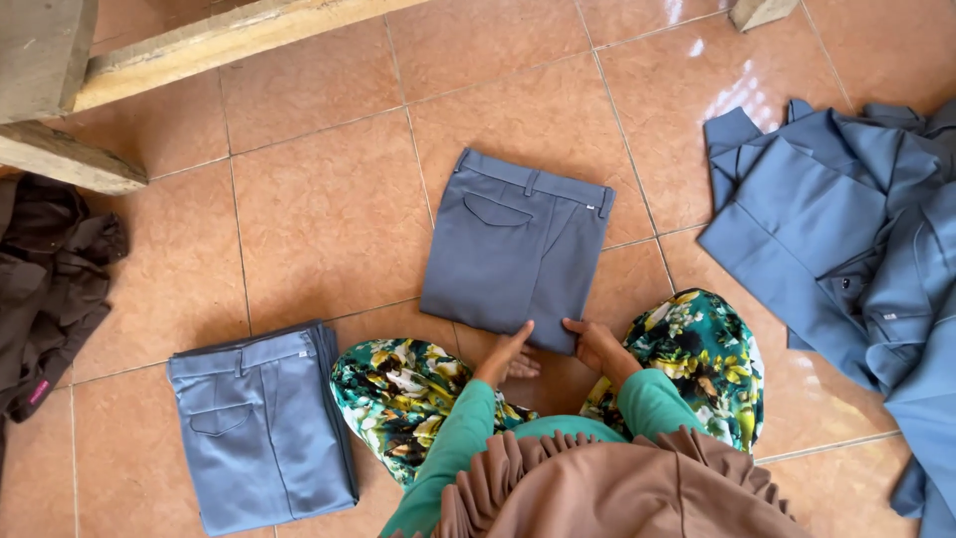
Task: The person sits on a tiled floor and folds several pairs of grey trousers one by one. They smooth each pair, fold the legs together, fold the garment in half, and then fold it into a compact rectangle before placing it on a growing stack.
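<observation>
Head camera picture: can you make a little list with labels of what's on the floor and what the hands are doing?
middle: folded grey-blue trousers on the tiled floor
left hand: touching the trousers' near edge
right hand: fingers on the same edge
left side: stack of folded trousers
right side: heap of unfolded blue clothes
far left: dark brown clothes
top: wooden beams

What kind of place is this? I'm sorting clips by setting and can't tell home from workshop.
Probably a home or small tailoring room: the person kneels on a terracotta tiled floor, both hands on folded blue-grey trousers, with a wooden bench frame behind.
</observation>
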